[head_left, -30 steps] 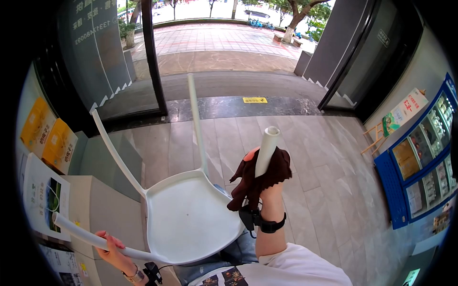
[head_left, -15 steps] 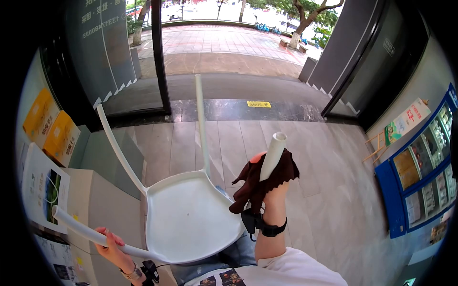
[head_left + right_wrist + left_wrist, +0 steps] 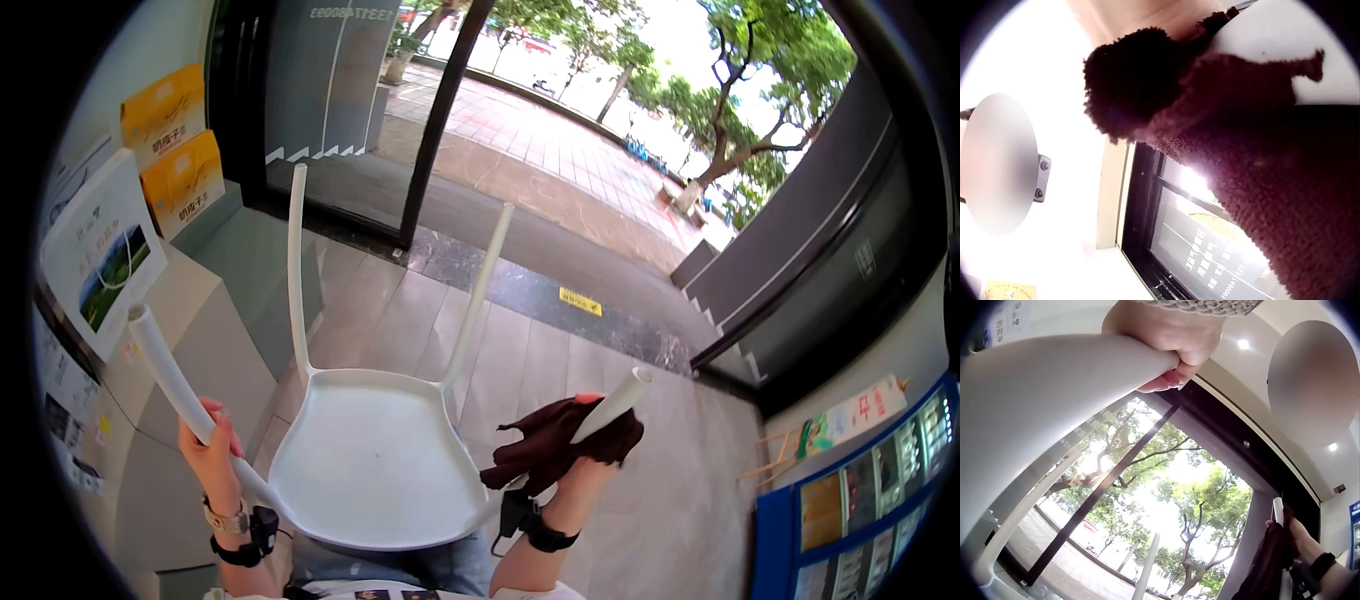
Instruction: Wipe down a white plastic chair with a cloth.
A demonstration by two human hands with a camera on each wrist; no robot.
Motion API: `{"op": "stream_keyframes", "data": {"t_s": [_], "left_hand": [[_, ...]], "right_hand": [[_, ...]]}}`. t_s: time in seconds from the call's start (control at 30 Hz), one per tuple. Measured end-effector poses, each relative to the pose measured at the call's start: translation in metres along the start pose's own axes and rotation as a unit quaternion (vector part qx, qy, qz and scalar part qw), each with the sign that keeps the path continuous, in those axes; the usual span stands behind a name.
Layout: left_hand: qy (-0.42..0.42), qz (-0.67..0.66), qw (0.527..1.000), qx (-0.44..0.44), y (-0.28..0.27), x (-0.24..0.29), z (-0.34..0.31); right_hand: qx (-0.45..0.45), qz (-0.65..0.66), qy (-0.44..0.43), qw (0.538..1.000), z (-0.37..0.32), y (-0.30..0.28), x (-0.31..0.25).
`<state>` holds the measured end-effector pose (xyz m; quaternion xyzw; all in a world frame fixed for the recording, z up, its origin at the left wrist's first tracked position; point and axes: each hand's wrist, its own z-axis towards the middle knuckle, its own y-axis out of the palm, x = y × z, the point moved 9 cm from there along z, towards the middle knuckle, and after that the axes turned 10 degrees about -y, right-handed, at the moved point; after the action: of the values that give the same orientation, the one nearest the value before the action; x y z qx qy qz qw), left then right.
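Observation:
A white chair, its seat facing up and its legs pointing up and away, lies before the person's body in the head view. The left hand grips the near left leg partway along; in the left wrist view that hand curls round the white leg. A dark maroon cloth is wrapped round the near right leg, and the right hand holds the leg through it. Cloth hides most of the right fingers in the right wrist view.
Left, yellow boxes and a white bag stand on grey counters. Ahead, an open doorway has a dark frame and a yellow floor sticker. At right are a sign on an easel and a blue display cabinet.
The head view has turned, tilting the doorway. The chair has swung with both hands, which keep their holds; its near left leg now points more upward, and the left hand sits higher in view.

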<state>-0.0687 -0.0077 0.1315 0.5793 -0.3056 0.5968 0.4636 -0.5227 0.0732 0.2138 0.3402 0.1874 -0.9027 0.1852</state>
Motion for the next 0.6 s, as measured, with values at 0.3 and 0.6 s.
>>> {"op": "stream_keyframes", "data": {"t_s": [0.3,0.6], "left_hand": [[0.020,0.041,0.999,0.016,0.006,0.007,0.000],[0.025,0.026,0.999,0.001,0.010,0.006,0.002]], "right_hand": [[-0.017,0.274,0.081,0.958,-0.017,0.007,0.022],[0.000,0.207,0.074,0.976,-0.016,-0.001,0.015]]}}
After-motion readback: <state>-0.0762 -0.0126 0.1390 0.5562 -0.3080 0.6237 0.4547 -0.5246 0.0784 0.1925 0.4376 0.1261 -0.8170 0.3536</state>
